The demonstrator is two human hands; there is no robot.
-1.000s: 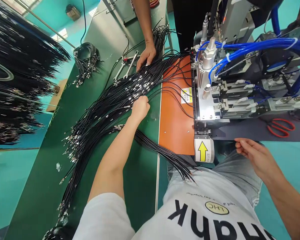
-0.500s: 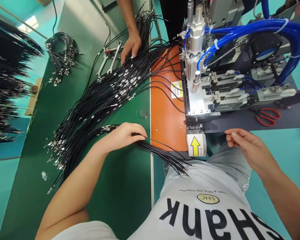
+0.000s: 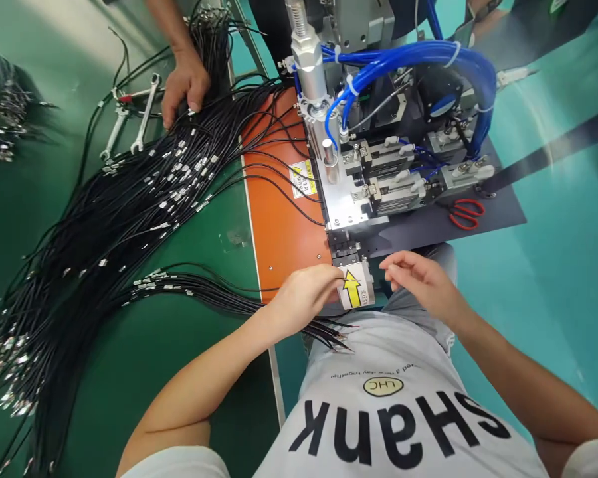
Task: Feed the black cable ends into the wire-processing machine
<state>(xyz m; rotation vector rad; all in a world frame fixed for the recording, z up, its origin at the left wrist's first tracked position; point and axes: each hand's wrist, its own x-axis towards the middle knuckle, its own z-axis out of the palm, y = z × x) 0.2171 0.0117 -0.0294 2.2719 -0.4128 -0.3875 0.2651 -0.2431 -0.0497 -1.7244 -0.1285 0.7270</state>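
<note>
My left hand (image 3: 306,297) is closed over the near ends of a small bundle of black wires (image 3: 214,299) at the front edge of the orange plate (image 3: 279,226), its fingertips against the white block with a yellow arrow (image 3: 355,290). My right hand (image 3: 418,279) hovers just right of that block, fingers curled in a pinch; what they hold is too small to make out. Behind the block stands the metal machine (image 3: 359,172) with blue hoses (image 3: 408,56).
A large spread of black wires with metal terminals (image 3: 104,219) covers the green bench (image 3: 179,372). Another person's hand (image 3: 182,86) rests on the wires at the back, beside wrenches (image 3: 134,126). Red scissors (image 3: 463,212) lie on the dark mat to the right.
My left hand left the big wire spread, took the small bundle and slid right to the arrow block. My right hand moved in leftward. The view shifted right.
</note>
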